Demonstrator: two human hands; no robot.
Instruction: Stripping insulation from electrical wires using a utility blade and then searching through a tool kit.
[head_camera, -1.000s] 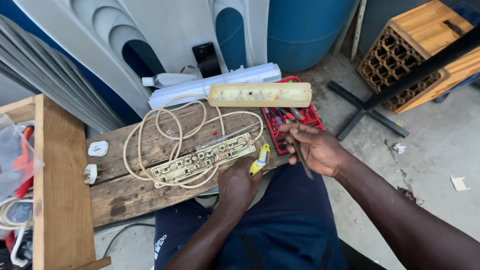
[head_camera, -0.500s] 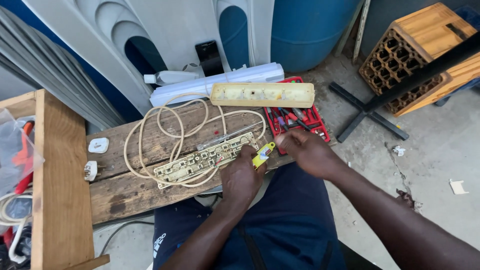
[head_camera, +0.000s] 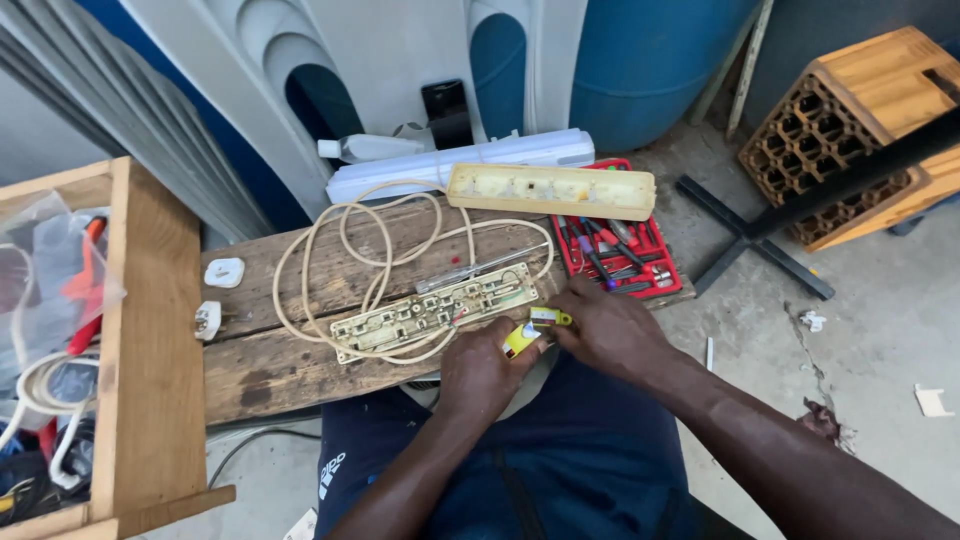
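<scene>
An opened power strip base (head_camera: 430, 312) with brass contacts lies on a wooden plank (head_camera: 290, 360), its cream cable (head_camera: 340, 255) looped around it. My left hand (head_camera: 478, 372) holds a small yellow tool (head_camera: 525, 335) at the plank's near edge. My right hand (head_camera: 605, 328) touches the same yellow tool from the right, fingers pinched on its tip. The strip's cream cover (head_camera: 550, 190) lies upside down behind, partly over a red tool tray (head_camera: 615, 255).
A white plug (head_camera: 210, 320) and a white socket piece (head_camera: 225, 272) lie at the plank's left end. A wooden crate (head_camera: 130, 350) with bags and cables stands left. A white tube lamp (head_camera: 450, 165), blue barrel (head_camera: 650, 60) and hollow clay block (head_camera: 850, 120) sit behind.
My right hand has moved left from the red tool tray to the yellow tool that my left hand holds. The power strip base has not moved.
</scene>
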